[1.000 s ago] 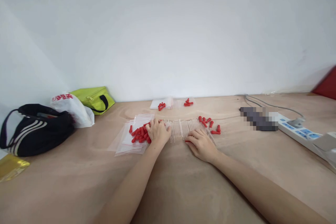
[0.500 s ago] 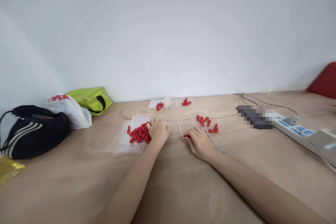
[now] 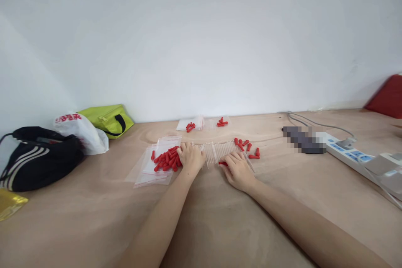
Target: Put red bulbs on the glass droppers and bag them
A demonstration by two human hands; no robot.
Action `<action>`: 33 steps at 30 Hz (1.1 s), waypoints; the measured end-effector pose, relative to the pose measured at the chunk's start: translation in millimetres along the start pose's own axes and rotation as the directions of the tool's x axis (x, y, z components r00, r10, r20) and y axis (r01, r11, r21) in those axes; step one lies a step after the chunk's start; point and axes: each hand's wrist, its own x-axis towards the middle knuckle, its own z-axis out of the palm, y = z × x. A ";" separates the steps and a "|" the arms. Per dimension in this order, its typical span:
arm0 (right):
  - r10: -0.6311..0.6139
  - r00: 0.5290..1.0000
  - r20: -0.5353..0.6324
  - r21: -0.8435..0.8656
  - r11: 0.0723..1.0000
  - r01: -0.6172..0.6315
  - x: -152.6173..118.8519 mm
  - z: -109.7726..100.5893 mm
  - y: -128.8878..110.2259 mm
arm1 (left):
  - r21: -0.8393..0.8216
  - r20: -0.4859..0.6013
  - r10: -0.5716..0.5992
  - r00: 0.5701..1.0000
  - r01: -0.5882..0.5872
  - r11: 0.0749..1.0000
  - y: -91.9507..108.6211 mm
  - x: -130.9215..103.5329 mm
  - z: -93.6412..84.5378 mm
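A row of thin clear tubes [image 3: 212, 153] lies side by side on the table between my hands. My left hand [image 3: 191, 158] rests with bent fingers at the row's left end, beside a heap of red rubber bulbs [image 3: 166, 159]; what its fingertips hold, if anything, is hidden. My right hand [image 3: 238, 170] has its fingers curled over the row's right part, closed on a red bulb [image 3: 222, 163] that shows at the fingertips. Several loose red bulbs [image 3: 249, 147] lie beyond and to the right of that hand. Clear zip bags [image 3: 147, 173] lie under the heap.
Small bags [image 3: 204, 123] with red bulbs lie near the wall. At left are a black bag [image 3: 40, 159], a white plastic bag [image 3: 83, 134] and a green pouch [image 3: 109, 119]. At right are a dark blurred item [image 3: 303, 140] and a power strip [image 3: 345, 150].
My left hand has moved slightly right, along the left end of the tube row. My right hand stays nearly in place with the red bulb at its fingers.
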 end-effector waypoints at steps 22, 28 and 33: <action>-0.002 0.999 -0.034 0.326 0.945 0.013 -3.4 8.9 7.1 | -0.471 -0.099 0.498 0.861 -0.482 0.739 -33.3 -55.7 -9.0; -0.013 1.000 0.001 0.315 0.949 0.012 -3.7 7.6 8.2 | -0.462 -0.092 0.518 0.850 -0.497 0.735 -31.2 -54.6 -10.6; -0.039 0.999 0.017 0.338 0.941 0.031 -3.9 6.8 7.1 | -0.452 -0.111 0.537 0.836 -0.524 0.722 -33.4 -55.0 -7.9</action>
